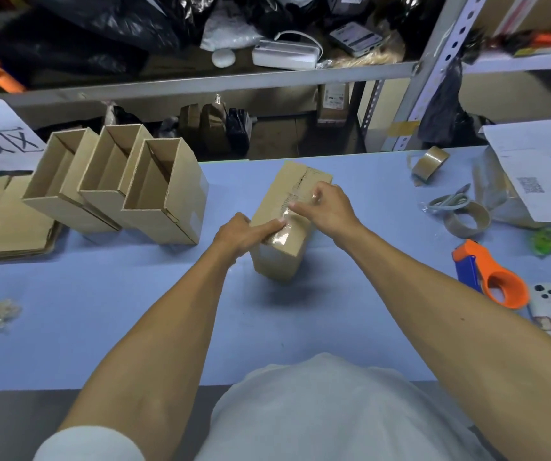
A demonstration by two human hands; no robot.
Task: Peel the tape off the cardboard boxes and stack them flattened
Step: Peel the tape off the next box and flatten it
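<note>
A: Where is the box they're working on?

B: Centre of the frame, on the blue table [101,311]. The sealed box [289,221] lies with its taped seam facing up. The left hand [246,232] holds its near left edge, fingers curled over the top and a fingertip pressing on the clear tape [287,224].

A: And the other hand?

B: The right hand [325,207] sits just beyond, on top of the box, with finger and thumb closed on a lifted bit of that tape (it's shiny and see-through, so exactly how much is free I can't tell).

A: What could go wrong?

B: I'd guess the tape tears. A thin strip pulled at a steep angle tends to split, leaving a sliver stuck along the seam. It may also strip the paper skin off the cardboard; there's already a ragged dark line farther up the seam. And if the left hand eases off, the box could slide across the smooth table instead of the tape letting go.

A: The rest of the job?

B: Three open boxes [114,184] stand at middle left, not yet flattened, beside a flat cardboard pile [5,224] at the left edge. An orange tape dispenser [490,274] lies at right, well apart.
</note>
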